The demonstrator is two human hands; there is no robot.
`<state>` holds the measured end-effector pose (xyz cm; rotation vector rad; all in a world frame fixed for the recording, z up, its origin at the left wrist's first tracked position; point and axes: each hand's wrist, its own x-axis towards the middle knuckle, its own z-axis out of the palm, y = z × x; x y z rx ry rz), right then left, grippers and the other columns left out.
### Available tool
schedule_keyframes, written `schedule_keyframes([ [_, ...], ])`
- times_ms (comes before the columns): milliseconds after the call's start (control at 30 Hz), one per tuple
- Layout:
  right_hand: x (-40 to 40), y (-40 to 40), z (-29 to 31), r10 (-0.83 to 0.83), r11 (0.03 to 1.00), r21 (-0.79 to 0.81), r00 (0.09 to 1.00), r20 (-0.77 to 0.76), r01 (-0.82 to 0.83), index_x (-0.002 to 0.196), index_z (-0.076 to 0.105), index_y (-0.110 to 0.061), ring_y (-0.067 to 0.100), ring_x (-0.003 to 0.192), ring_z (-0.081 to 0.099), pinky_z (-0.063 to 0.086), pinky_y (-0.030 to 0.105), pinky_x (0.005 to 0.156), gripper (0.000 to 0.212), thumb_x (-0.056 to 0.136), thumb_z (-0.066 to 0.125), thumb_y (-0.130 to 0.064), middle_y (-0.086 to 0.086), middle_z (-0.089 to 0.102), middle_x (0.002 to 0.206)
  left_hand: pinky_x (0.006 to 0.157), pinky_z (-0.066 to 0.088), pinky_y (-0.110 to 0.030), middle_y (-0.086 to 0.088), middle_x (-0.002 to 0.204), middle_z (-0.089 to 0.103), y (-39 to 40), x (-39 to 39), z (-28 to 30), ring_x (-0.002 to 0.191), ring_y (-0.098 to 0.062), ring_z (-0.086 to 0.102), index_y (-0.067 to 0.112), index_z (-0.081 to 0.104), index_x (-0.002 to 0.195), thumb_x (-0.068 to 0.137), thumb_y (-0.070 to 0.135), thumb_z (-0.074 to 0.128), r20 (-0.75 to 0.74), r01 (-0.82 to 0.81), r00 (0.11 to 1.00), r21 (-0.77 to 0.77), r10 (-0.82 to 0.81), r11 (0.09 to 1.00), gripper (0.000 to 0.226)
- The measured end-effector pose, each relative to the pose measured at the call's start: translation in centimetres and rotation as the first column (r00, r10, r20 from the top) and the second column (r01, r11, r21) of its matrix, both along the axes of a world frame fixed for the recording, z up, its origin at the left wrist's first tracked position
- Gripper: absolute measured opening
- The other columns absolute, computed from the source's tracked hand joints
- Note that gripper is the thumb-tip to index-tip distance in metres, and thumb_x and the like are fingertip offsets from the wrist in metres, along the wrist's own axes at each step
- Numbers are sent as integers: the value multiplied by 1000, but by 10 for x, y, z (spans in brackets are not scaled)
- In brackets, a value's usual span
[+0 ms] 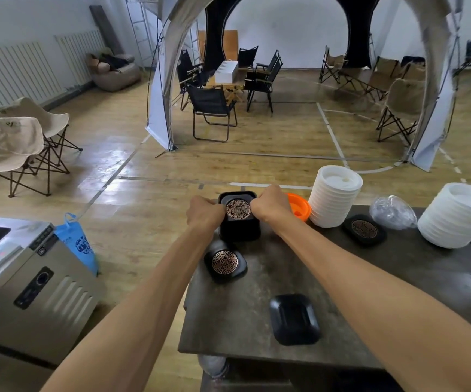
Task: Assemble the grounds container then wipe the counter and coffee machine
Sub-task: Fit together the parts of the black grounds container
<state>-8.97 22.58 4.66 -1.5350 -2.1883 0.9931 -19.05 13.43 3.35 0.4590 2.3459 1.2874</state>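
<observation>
A black square grounds container (239,230) stands at the far left end of the dark counter (370,292). A black insert with a round copper grille (238,209) sits in its top. My left hand (204,215) grips the insert's left side and my right hand (271,206) grips its right side. A second black tray with a copper grille (225,261) lies just in front of the container. A third grille tray (364,230) lies further right. A plain black tray (295,319) rests near the counter's front edge.
Two stacks of white lids (334,196) (459,216), an orange lid (299,206) and a clear plastic lid (392,212) sit along the counter's back. A steel machine (30,278) and a blue bag (80,244) stand at left. Folding chairs and a tent fill the room beyond.
</observation>
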Motion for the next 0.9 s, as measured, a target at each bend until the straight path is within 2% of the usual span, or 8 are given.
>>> schedule_keyframes([
  [100,-5,0,2,53,998,21,996,66,-55,113,61,-4,35,108,62,47,34,76,33,84,58,-19,15,65,117,72,48,-30,-12,90,68,2,0,-2,88,-31,62,12,69,76,75,17,67,-37,20,999,-78,-22,997,6],
  [233,-9,-4,8,98,995,1,984,148,-99,123,56,-2,34,114,59,50,36,83,43,83,54,-16,16,60,128,63,43,-30,-16,96,70,5,-1,-7,88,-35,65,4,70,95,72,22,62,-67,77,993,-210,-93,975,30],
  [400,-11,-11,14,125,992,-36,978,164,-121,120,58,-1,34,103,64,52,35,72,42,80,53,-15,16,64,118,63,43,-31,-13,89,67,7,-2,-4,75,-29,60,5,66,91,81,27,59,-134,132,976,-268,-172,954,25],
  [567,1,-15,21,106,992,-69,993,49,-103,99,56,-3,23,52,60,44,28,49,23,81,48,-15,9,59,66,67,45,-33,-7,82,65,-7,3,3,74,-25,57,6,69,95,85,29,56,-171,113,975,-163,-141,980,29],
  [633,16,-22,16,72,997,-20,995,-62,-74,94,55,-8,27,69,60,46,32,57,18,83,50,-22,6,60,73,78,49,-36,-4,94,67,-28,9,0,88,-25,60,13,66,100,87,38,56,-205,97,972,-90,-114,991,30],
  [700,38,-36,7,26,999,-20,990,-142,-29,94,54,-15,28,89,58,50,41,80,16,84,53,-27,5,64,92,84,50,-36,-1,97,70,-51,14,-9,93,-24,63,18,65,100,88,40,58,-269,102,956,-70,-118,992,26],
  [767,57,-54,-7,6,998,-57,987,-163,-15,91,51,-20,29,92,61,50,44,87,13,83,56,-29,5,65,98,84,50,-35,-1,99,71,-69,17,-22,95,-24,65,18,67,100,86,33,61,-334,159,923,-119,-190,980,21],
  [900,67,-83,-24,19,950,-307,991,-131,-58,96,57,-13,25,64,74,58,34,55,12,87,52,-19,11,71,82,95,46,-37,-9,121,60,-81,24,-39,111,-26,58,14,59,126,85,29,67,-375,354,780,-396,-501,847,44],
])
